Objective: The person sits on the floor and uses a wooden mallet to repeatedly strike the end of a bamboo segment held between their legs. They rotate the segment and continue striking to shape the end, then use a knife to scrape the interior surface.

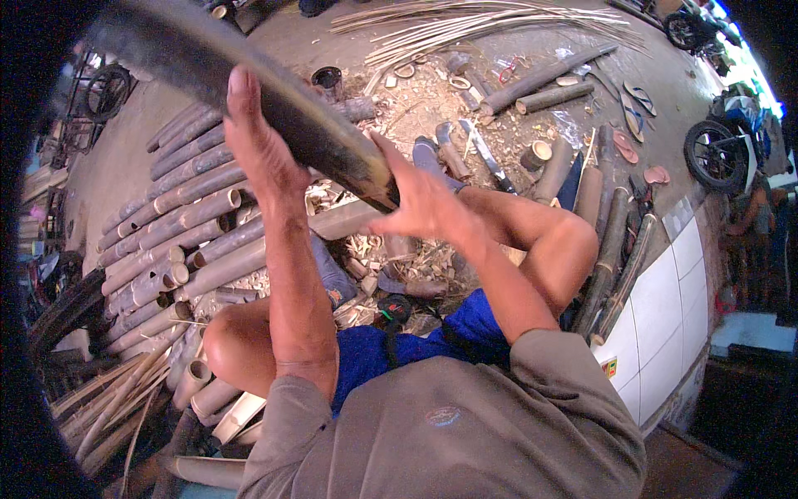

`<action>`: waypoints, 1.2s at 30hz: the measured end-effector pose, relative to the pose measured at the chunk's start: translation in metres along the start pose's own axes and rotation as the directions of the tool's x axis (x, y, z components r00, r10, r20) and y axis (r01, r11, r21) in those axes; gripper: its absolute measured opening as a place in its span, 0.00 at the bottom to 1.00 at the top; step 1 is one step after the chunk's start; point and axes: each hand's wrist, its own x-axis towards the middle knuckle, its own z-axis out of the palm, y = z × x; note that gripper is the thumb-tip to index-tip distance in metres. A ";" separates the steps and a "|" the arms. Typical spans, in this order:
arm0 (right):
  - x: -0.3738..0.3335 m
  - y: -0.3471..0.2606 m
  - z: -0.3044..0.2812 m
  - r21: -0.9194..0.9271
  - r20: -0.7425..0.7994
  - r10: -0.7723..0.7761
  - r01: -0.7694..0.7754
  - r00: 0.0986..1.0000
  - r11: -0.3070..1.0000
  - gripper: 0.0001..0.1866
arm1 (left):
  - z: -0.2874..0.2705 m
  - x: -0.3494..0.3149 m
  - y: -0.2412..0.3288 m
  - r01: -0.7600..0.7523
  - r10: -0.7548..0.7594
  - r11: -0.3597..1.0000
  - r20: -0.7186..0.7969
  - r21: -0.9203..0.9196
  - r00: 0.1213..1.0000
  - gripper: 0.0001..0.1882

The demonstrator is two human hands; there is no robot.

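A thick dark bamboo pole (pixel 312 125) slants across in front of me, its far end blurred and running out at the upper left. My left hand (pixel 264 150) supports it partway along, thumb stretched up against its side and the other fingers hidden behind it. Around the near, lower end, my right hand (pixel 421 198) is closed, thumb below and fingers on the upper side. Between my bent legs lie wood chips and a curved blade with a wooden handle (pixel 428 289). Beyond my right hand rest a cleaver-like knife (pixel 451 151) and a long knife (pixel 489 158).
Many cut bamboo lengths (pixel 199 187) lie stacked at the left. Thin bamboo strips (pixel 465 29) spread across the far floor. More poles (pixel 611 249) lie at the right beside a white tiled ledge (pixel 665 324). Sandals (pixel 633 112) and a parked motorbike (pixel 723 150) are farther right.
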 end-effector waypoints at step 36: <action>0.010 0.282 0.028 -0.623 -0.105 0.302 -0.299 0.948 0.723 0.22 | -0.178 -0.075 -0.279 -0.393 -0.657 -0.063 0.258 0.917 0.708 0.50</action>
